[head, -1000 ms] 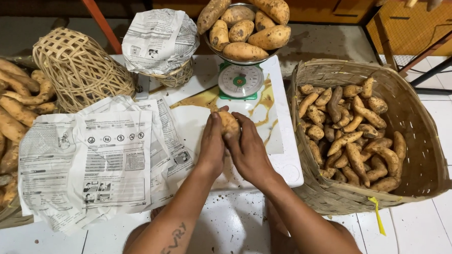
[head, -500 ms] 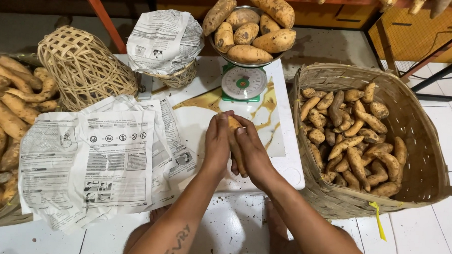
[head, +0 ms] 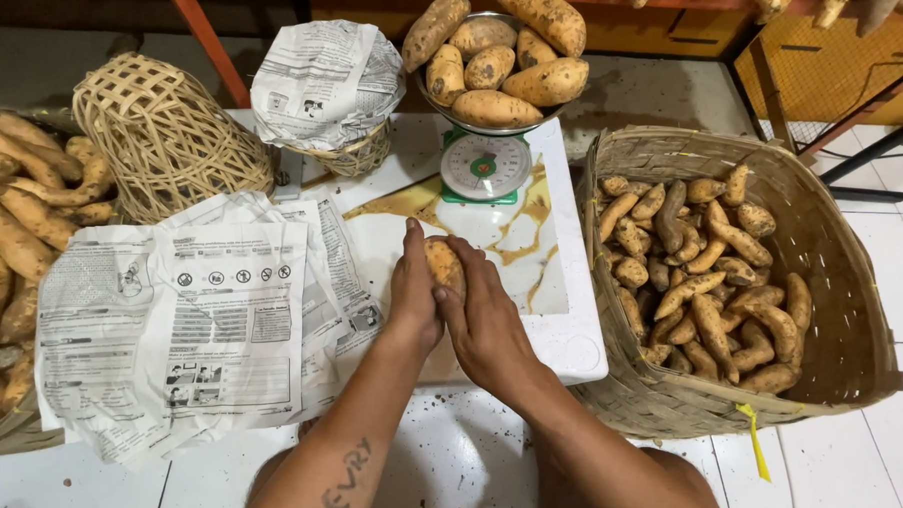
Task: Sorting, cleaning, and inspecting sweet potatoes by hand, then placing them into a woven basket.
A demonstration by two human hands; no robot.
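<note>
Both hands (head: 450,304) together — fingers curled inward.

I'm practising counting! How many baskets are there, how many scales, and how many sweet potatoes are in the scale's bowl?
Baskets: 4 (big basket, upturned basket, paper-lined basket, left-edge basket)
Scales: 1 (scale)
Sweet potatoes in the bowl: 7 showing
Total: 12
</note>
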